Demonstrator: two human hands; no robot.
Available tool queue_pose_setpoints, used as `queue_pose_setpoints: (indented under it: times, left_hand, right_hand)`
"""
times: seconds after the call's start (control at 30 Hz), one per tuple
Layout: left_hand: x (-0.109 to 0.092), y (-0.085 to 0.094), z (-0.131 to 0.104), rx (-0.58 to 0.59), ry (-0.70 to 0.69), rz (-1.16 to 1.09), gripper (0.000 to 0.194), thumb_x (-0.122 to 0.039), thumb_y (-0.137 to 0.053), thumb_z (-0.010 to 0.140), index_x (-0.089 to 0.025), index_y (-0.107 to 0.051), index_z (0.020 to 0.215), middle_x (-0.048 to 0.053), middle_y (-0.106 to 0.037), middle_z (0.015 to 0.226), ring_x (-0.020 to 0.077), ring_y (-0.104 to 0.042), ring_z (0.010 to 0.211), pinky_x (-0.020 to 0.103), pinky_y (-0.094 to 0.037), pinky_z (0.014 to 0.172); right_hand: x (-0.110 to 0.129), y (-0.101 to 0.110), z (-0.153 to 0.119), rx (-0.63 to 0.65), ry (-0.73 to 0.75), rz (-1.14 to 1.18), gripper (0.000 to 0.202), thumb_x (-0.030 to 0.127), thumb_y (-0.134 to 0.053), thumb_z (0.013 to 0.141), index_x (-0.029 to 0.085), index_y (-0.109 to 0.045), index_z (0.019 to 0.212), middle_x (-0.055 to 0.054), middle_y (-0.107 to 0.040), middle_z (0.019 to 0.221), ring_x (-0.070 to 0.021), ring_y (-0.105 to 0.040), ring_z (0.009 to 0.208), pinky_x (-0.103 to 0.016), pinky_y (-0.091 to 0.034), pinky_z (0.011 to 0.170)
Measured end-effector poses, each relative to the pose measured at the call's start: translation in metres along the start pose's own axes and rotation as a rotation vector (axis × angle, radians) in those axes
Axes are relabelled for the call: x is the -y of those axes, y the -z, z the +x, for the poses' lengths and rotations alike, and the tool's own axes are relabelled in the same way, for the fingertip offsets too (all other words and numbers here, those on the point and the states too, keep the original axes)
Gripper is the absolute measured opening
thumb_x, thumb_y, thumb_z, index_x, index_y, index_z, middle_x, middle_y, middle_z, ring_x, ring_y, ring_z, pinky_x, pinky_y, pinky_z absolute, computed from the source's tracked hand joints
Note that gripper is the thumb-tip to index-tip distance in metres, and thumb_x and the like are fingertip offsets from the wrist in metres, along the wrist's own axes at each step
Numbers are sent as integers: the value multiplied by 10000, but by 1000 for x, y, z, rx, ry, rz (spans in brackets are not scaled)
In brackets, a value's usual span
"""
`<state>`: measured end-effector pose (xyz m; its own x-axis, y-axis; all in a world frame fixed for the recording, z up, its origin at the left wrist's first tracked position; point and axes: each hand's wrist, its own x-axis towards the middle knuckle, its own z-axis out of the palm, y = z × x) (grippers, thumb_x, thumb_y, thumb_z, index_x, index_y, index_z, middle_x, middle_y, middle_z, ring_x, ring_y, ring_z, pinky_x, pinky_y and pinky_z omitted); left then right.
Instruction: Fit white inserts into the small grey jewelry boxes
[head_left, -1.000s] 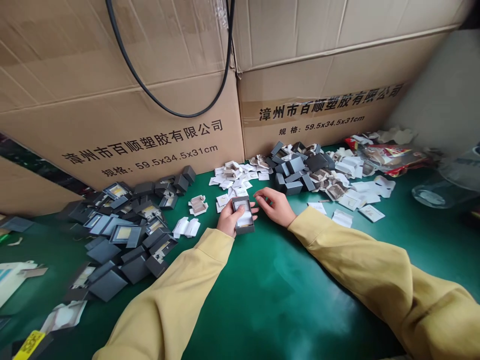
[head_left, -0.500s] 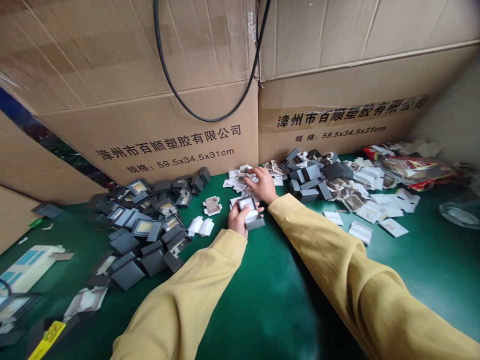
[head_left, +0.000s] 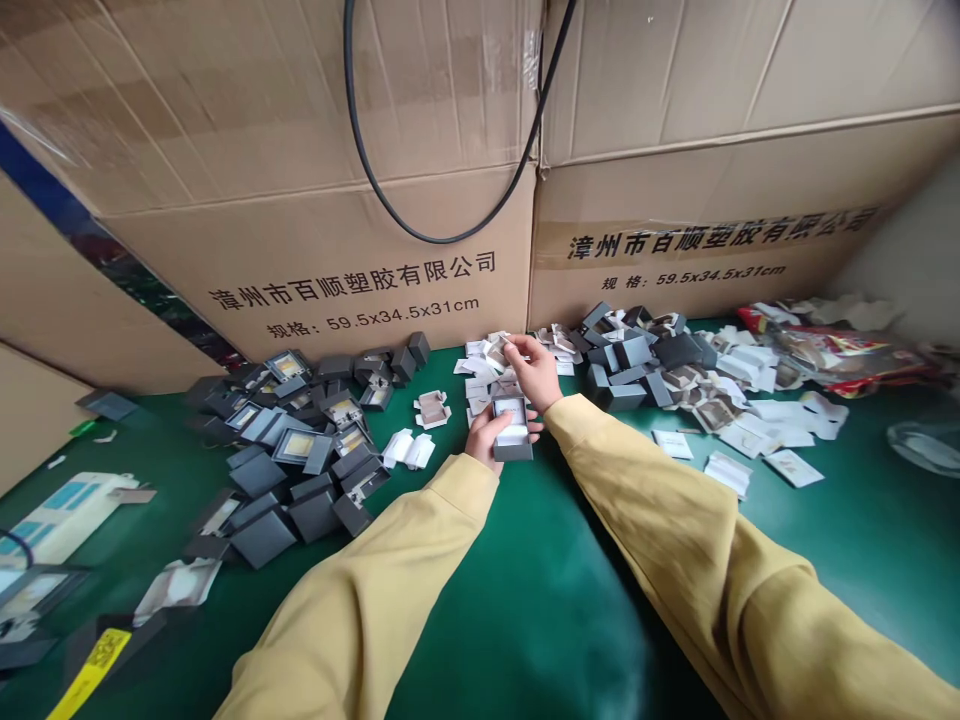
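Note:
My left hand (head_left: 487, 437) is closed around a small dark grey box (head_left: 513, 452), holding it open side up. White lining shows inside it, and the thumb lies over its left rim. Just beyond, my right hand (head_left: 534, 368) is closed in a pinch at the pile of small white card inserts (head_left: 480, 385). Its fingertips meet the edge of a card insert with a greyish inner face (head_left: 495, 352). To the left of the held box lie a single unfolded insert (head_left: 432, 409) and a folded white one (head_left: 409, 449) on the green tabletop (head_left: 465, 600).
Many dark grey boxes (head_left: 262, 535) are heaped on the left, some opened. More grey boxes (head_left: 634, 352) and white inserts (head_left: 757, 430) lie to the right, near a red plastic bag (head_left: 855, 360). Large cartons (head_left: 375, 240) wall off the back; a black cable (head_left: 435, 240) hangs before them.
My right hand's fingers have drawn together into a pinch at the insert pile. My left hand has turned the grey box straighter. The whole view has shifted slightly.

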<state>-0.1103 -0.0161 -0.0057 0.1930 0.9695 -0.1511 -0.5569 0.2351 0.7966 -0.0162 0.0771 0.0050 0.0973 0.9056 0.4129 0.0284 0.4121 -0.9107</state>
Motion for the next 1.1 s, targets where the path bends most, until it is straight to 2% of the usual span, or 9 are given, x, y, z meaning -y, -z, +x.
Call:
queue_pose_setpoints:
  times: [0.1, 0.2, 0.37, 0.5, 0.7, 0.8, 0.9, 1.0, 1.1]
  left_hand:
    - [0, 3, 2, 20, 15, -27, 304, -230, -611, 689, -87, -567, 954, 123, -666, 808, 268, -644, 793, 394, -505, 699]
    - [-1, 5, 3, 5, 5, -71, 316, -196, -600, 694, -92, -582, 992, 128, -664, 891, 270, -605, 934, 398, -501, 757]
    - [-2, 0, 0, 64, 61, -198, 301, -171, -563, 711, -123, -592, 1007, 116, -619, 1077, 268, -508, 1106, 463, -464, 863]
    - [2, -3, -3, 94, 98, -177, 271, -157, -595, 682, -97, -611, 946, 119, -653, 959, 268, -574, 1001, 523, -418, 920]
    - [4, -2, -1, 26, 131, -43, 269, -165, -626, 664, -62, -613, 912, 137, -667, 916, 264, -630, 877, 516, -430, 914]
    - [2, -3, 0, -27, 135, 5, 280, -164, -620, 673, -72, -611, 937, 134, -667, 926, 272, -630, 887, 511, -441, 899]
    - [2, -5, -2, -36, 131, 19, 308, -167, -613, 686, -95, -606, 985, 125, -664, 954, 281, -612, 945, 508, -439, 902]
    - [2, -7, -4, -13, 107, 34, 326, -175, -607, 693, -98, -608, 1010, 129, -659, 981, 284, -595, 984, 496, -428, 922]
    - [2, -9, -5, -6, 100, 44, 331, -186, -614, 687, -96, -613, 1005, 125, -658, 988, 275, -607, 959, 479, -418, 939]
  right_hand:
    - [17, 13, -7, -14, -221, 243, 295, 404, -599, 689, 195, -575, 894, -1, -611, 816, -104, -545, 699, -215, -447, 592]
    - [28, 36, -20, 28, -431, 413, 318, 370, -656, 645, 221, -566, 912, 32, -590, 762, -74, -530, 625, -189, -449, 539]
    - [23, 75, -49, 57, -609, 478, 288, 322, -721, 604, 210, -569, 822, 43, -580, 717, -62, -546, 597, -186, -488, 542]
    - [12, 84, -63, 37, -550, 485, 279, 335, -735, 596, 194, -560, 762, 31, -589, 750, -75, -567, 641, -227, -525, 612]
    - [8, 83, -64, 213, -510, 430, 274, 378, -690, 652, 184, -567, 801, 11, -586, 774, -89, -562, 665, -240, -520, 619]
    - [8, 83, -64, 238, -480, 399, 287, 416, -655, 678, 192, -558, 828, -1, -583, 802, -107, -557, 711, -260, -522, 643]
    - [8, 84, -64, 208, -355, 284, 323, 439, -614, 706, 223, -539, 935, -21, -564, 940, -130, -544, 797, -286, -524, 669]
    - [9, 85, -66, 227, -164, 81, 483, 401, -655, 672, 260, -472, 1097, -50, -509, 1128, -160, -526, 909, -288, -513, 690]
    - [8, 86, -67, 239, -45, -63, 477, 377, -644, 681, 245, -471, 1105, -61, -513, 1131, -172, -526, 921, -284, -500, 683]
